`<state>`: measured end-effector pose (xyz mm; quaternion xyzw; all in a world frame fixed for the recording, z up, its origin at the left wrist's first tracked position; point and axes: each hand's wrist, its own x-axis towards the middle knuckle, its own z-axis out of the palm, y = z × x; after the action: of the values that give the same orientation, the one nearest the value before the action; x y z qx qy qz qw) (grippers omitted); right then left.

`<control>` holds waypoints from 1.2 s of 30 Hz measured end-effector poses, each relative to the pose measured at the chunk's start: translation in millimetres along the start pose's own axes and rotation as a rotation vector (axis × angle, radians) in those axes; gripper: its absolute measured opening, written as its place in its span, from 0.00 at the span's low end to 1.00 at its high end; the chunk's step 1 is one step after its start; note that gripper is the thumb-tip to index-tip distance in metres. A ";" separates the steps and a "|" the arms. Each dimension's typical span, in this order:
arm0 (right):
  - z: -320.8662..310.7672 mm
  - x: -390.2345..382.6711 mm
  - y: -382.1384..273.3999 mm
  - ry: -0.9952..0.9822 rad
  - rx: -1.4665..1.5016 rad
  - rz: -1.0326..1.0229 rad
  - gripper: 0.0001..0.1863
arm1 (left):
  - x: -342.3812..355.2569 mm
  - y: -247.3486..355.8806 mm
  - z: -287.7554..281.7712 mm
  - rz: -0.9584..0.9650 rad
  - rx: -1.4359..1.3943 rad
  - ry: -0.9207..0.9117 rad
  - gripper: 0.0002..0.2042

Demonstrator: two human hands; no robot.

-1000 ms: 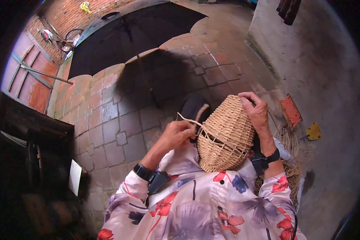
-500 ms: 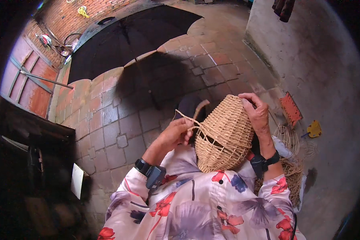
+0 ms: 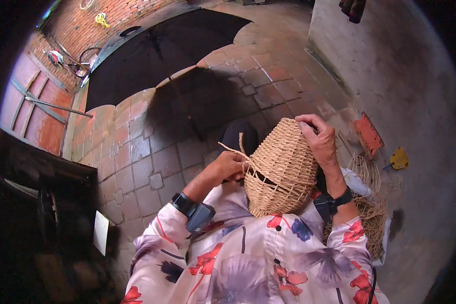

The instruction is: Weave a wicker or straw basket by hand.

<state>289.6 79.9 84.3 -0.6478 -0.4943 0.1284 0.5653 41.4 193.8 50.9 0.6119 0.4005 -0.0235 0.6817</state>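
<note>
Look to the lower left of the frame and you will find a small white rectangular card or sheet, standing tilted in the dark area beside the paved floor; you cannot tell whether it is a label or a screen. At the right of the frame, an orange flat rectangular piece lies on the ground, possibly a package, with a small yellow object just beside it.

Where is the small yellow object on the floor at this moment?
In the head view, the yellow object lies on the grey floor at the person's right, just beyond the orange crate-like piece and the loose coil of cane.
</note>
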 end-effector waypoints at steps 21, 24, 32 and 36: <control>10.6 22.2 4.4 -0.037 -0.061 -0.020 0.09 | -16.6 15.0 34.7 0.379 0.569 0.448 0.11; 18.5 24.8 13.0 -0.128 -0.235 -0.038 0.12 | -13.8 8.2 43.5 0.445 0.671 0.619 0.10; 19.2 16.0 26.2 -0.104 -0.325 -0.087 0.11 | -10.1 8.2 32.4 -0.013 -0.099 0.184 0.06; 20.8 14.5 29.1 -0.093 -0.260 -0.049 0.11 | -18.4 3.6 22.3 0.004 -0.367 0.033 0.07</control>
<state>295.8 107.6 58.2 -0.6965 -0.5483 0.0794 0.4561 42.4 167.3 62.9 0.4781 0.4080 0.0614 0.7753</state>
